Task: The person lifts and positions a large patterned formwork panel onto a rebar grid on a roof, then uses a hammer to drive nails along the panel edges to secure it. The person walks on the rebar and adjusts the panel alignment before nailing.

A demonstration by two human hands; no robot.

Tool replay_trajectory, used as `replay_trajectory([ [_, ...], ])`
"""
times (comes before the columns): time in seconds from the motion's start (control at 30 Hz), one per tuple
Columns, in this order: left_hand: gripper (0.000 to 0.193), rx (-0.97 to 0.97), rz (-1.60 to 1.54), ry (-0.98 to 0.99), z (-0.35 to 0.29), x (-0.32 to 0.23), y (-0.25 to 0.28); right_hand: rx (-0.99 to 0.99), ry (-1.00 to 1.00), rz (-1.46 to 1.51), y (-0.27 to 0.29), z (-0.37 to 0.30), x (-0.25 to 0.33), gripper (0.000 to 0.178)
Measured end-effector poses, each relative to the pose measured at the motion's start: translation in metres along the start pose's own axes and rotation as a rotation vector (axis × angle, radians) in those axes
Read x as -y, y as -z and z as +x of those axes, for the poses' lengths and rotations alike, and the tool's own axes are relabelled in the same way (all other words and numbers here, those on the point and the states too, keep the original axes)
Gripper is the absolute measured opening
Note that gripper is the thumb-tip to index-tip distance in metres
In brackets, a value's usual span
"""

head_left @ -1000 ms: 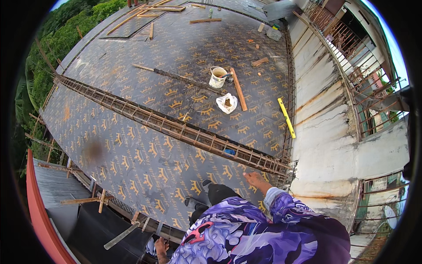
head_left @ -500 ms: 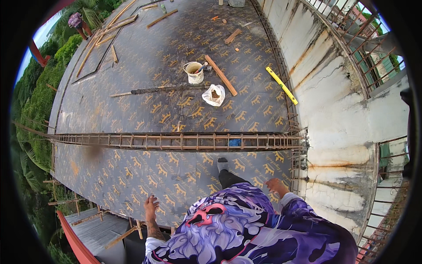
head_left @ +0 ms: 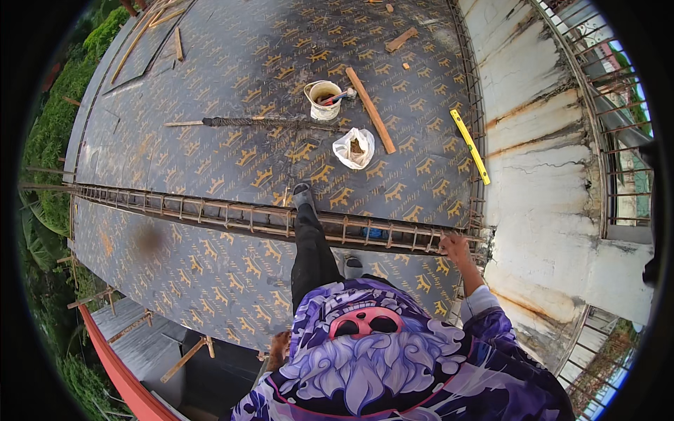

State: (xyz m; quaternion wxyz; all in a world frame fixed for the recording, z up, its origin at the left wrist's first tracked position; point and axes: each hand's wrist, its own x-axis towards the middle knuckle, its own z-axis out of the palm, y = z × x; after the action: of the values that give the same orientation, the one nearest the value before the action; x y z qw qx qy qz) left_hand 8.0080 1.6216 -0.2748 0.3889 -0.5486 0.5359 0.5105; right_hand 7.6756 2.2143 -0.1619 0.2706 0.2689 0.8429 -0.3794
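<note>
My right hand [head_left: 456, 248] hangs over the right end of a rusty rebar cage [head_left: 270, 219], fingers loosely apart and nothing seen in them; whether it touches the bars I cannot tell. Low by my side, my left hand [head_left: 279, 348] is partly covered by my purple patterned shirt [head_left: 372, 372], and its fingers do not show well. One foot [head_left: 303, 196] is on the far side of the cage, while the other foot [head_left: 352, 266] stands on the near side. A blue scrap [head_left: 373, 232] lies inside the cage.
Beyond the cage, on dark printed formwork panels [head_left: 239, 70], are a white bucket [head_left: 324, 105] with tools, a white sack [head_left: 354, 149], a timber strip [head_left: 371, 111] and a yellow spirit level [head_left: 470, 146]. A stained wall [head_left: 540, 175] rises at right. Past the panels' near-left edge is a drop.
One leg has swung forward across the rebar cage. My right hand has moved forward over the cage's end; my left hand has drawn back beside my body. The view has shifted.
</note>
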Motion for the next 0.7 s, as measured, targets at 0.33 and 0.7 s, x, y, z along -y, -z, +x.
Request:
replay_trajectory([
  [0.33,0.044,-0.046,0.122,-0.414,0.054,-0.514,0.033,0.060,-0.309,0.154,-0.134,0.024,0.078,0.041],
  [0.7,0.045,0.154,0.806,-0.658,0.124,-0.810,-0.171,-0.199,-0.323,0.466,-0.145,0.134,0.166,0.038],
])
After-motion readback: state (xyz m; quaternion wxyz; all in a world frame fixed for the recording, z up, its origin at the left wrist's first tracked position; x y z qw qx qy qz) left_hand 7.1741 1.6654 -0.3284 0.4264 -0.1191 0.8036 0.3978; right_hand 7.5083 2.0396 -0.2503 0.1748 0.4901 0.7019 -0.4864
